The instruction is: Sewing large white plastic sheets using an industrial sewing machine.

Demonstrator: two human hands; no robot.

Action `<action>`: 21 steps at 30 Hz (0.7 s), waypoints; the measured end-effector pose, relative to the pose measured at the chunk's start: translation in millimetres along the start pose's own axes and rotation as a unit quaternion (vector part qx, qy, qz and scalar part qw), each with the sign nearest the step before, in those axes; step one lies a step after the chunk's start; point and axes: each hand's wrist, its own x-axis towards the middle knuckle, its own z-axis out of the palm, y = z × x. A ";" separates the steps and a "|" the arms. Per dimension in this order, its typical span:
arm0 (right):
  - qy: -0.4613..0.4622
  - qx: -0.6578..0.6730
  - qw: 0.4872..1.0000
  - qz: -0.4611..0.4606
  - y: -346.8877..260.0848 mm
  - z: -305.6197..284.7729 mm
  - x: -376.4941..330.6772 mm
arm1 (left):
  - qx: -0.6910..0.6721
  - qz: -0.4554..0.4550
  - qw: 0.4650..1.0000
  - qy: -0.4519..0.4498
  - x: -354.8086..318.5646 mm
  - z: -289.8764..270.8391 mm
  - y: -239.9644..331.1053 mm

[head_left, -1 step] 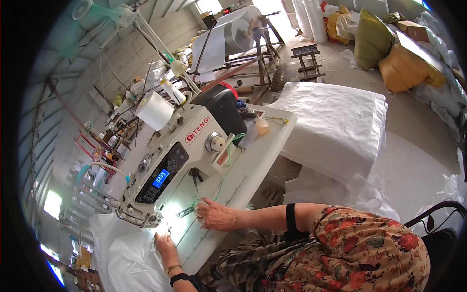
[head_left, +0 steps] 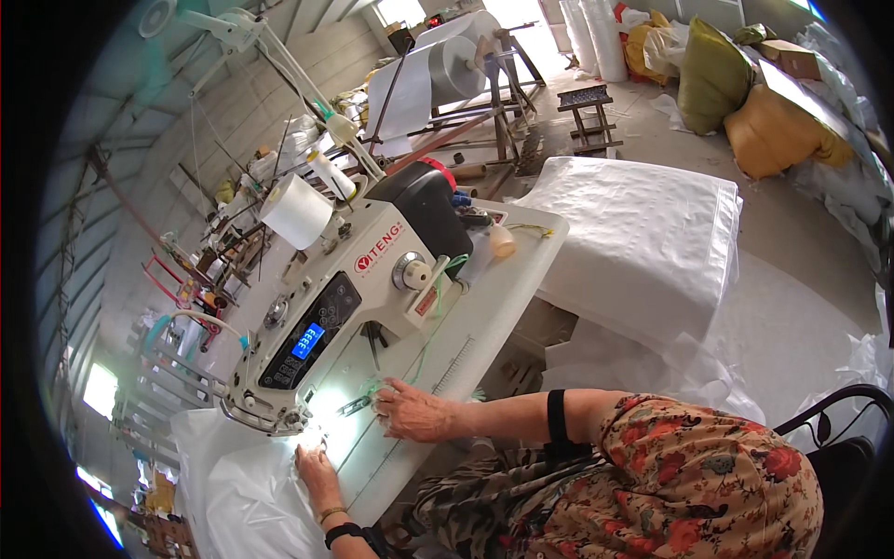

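Observation:
A white sewing machine (head_left: 349,289) with a lit display stands on a pale worktable (head_left: 507,256). My left hand (head_left: 319,477) is at the needle end, its fingers closed on the edge of a white plastic-like sheet (head_left: 247,498). Glare from the machine's lamp washes out the fingertips and the needle area. My right hand (head_left: 414,412) rests on the tabletop to the right of the lamp glow, fingers curled in. Green thread or cord (head_left: 421,359) runs down toward that hand; whatever the fingers pinch is hidden.
A thread cone (head_left: 296,212) sits on top of the machine under a thread stand. Folded white sheeting (head_left: 643,233) is piled beyond the table's right edge. Farther back are a large white roll (head_left: 452,70) on a frame, a small stool (head_left: 587,116) and stuffed sacks (head_left: 712,79).

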 end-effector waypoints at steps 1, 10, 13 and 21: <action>0.011 -0.001 1.000 0.000 0.1 1.0 -0.3 | -0.004 0.002 1.000 -0.002 -0.2 0.7 -1.2; 0.022 -0.004 1.000 0.002 0.5 4.3 -0.9 | -0.023 -0.001 1.000 0.004 0.9 -3.7 5.4; 0.003 0.000 1.000 0.007 0.2 3.5 0.0 | 0.001 0.020 1.000 0.021 1.2 -9.4 12.1; 0.000 0.000 1.000 0.012 -0.4 3.5 -0.6 | -0.016 -0.020 0.998 -0.053 2.8 -15.3 13.8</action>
